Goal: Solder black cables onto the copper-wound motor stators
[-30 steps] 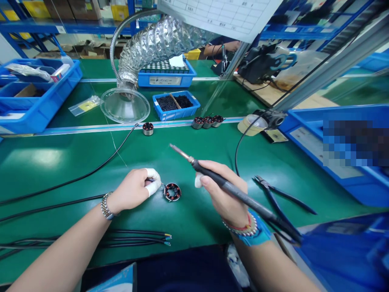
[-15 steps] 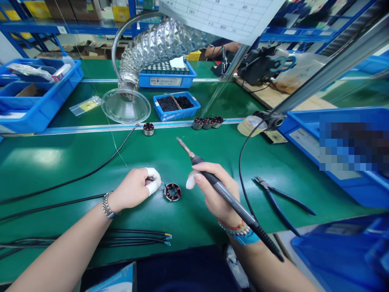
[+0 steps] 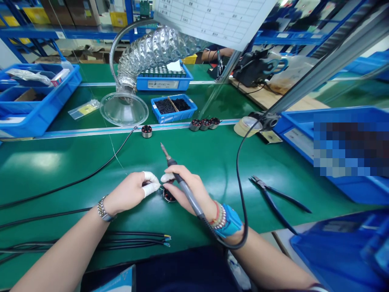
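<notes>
- left hand (image 3: 130, 192): closed in a pinch around a thin dark wire (image 3: 146, 183), thumb and forefinger sheathed in white finger cots (image 3: 150, 184); a metal link watch (image 3: 103, 210) sits on the wrist.
- right hand (image 3: 190, 190): grasps a soldering iron (image 3: 185, 190) like a pen, with its metal tip (image 3: 164, 150) angled up and away from the work, touching nothing; a blue wrist strap (image 3: 231, 221) and beaded bracelets circle the wrist.
- motor stator with copper windings (image 3: 168, 196): lies flat on the green work mat (image 3: 60, 162) between both hands, partly hidden by the right fingers and just beside the left fingertips.
- black iron cable (image 3: 241, 211): loops down past the right wrist, then rises toward the back right.
- to the right of the hands: blue-handled side cutters (image 3: 273, 200) lie open on the mat.
- near the left forearm: black cables with stripped coloured ends (image 3: 136, 239) lie side by side.
- farther ahead: three stators (image 3: 204, 124) stand in a row, a single stator (image 3: 146, 131) lies apart, and a roll of masking tape (image 3: 247, 126) rests at the right.
- beyond these: a blue tray of black parts (image 3: 173, 119) sits beside a clear fume hood (image 3: 124, 109) on a foil duct (image 3: 148, 52).
</notes>
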Motion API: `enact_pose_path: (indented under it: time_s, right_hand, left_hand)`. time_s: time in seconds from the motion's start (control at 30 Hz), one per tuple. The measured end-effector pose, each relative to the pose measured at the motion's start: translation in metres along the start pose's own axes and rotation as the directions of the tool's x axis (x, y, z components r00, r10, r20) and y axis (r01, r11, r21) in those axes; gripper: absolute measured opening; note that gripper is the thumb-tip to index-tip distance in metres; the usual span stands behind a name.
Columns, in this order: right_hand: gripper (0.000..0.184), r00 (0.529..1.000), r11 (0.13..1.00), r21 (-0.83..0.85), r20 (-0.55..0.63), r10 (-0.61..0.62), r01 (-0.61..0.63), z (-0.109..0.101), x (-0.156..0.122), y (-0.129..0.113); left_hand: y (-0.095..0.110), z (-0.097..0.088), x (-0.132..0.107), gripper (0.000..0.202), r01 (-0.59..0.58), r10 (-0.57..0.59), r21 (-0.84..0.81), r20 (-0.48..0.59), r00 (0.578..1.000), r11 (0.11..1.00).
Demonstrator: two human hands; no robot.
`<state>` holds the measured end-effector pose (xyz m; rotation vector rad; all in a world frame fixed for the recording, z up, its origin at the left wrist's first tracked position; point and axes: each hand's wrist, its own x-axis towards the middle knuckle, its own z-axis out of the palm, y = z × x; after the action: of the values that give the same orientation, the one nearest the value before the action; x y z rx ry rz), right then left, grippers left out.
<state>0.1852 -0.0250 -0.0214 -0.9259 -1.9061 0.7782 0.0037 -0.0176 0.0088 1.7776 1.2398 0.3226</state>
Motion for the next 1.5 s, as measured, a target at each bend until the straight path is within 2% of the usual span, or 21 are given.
enact_pose_path:
  time_s: [0.1,0.2,0.3,0.4,0.53,0.7,0.83,1.0,1.2,1.4,1.5]
  right_hand:
    - [0.03,0.997,0.998,-0.023,0.055,-0.048,0.05,0.004,0.003,-0.001]
    - [0.027,0.989,0.985,-0.094,0.052,-0.138,0.142,0.003,0.004,-0.003]
    - [0.024,0.977,0.966,-0.145,0.026,-0.212,0.213,0.0,0.003,-0.004]
    - [0.025,0.978,0.968,-0.137,0.041,-0.205,0.209,-0.001,0.0,-0.003]
    - [0.023,0.971,0.958,-0.164,0.073,-0.227,0.236,0.003,-0.004,0.002]
    - [0.023,0.971,0.961,-0.145,0.069,-0.227,0.235,0.004,-0.007,0.003]
    - [0.023,0.972,0.966,-0.108,0.038,-0.231,0.233,0.003,-0.008,0.002]
    - [0.021,0.944,0.934,-0.144,0.104,-0.314,0.327,0.0,-0.007,0.005]
    - [0.022,0.92,0.909,-0.179,0.189,-0.343,0.376,0.001,-0.01,0.014]
    - [0.023,0.953,0.94,-0.168,0.11,-0.282,0.297,0.004,-0.009,0.008]
    - [0.025,0.954,0.94,-0.171,0.106,-0.279,0.294,0.006,-0.008,0.006]
  left_hand:
    - [-0.004,0.001,0.0,0.025,0.027,-0.024,-0.089,0.031,0.999,0.996]
    - [-0.009,0.001,0.0,0.025,0.016,-0.003,-0.191,0.068,0.998,0.982]
    - [-0.012,0.0,0.0,0.024,0.004,0.003,-0.137,0.051,0.999,0.991]
    - [-0.011,0.0,0.0,0.024,0.018,-0.013,-0.107,0.048,0.999,0.994]
    - [-0.008,0.001,0.0,0.024,0.033,-0.019,-0.183,0.076,0.997,0.983]
    - [-0.005,0.003,-0.001,0.031,0.079,-0.075,-0.211,0.031,0.997,0.974]
    - [-0.007,0.001,-0.002,0.026,0.081,-0.056,-0.268,0.1,0.993,0.96]
    - [-0.01,0.0,-0.002,0.025,0.137,-0.095,-0.329,0.142,0.985,0.934]
    - [-0.01,0.005,0.0,0.03,0.135,-0.106,-0.346,0.103,0.989,0.928]
    - [-0.01,0.007,0.002,0.032,0.16,-0.13,-0.406,0.101,0.986,0.9]
    - [-0.011,0.008,0.002,0.03,0.169,-0.141,-0.44,0.096,0.985,0.882]
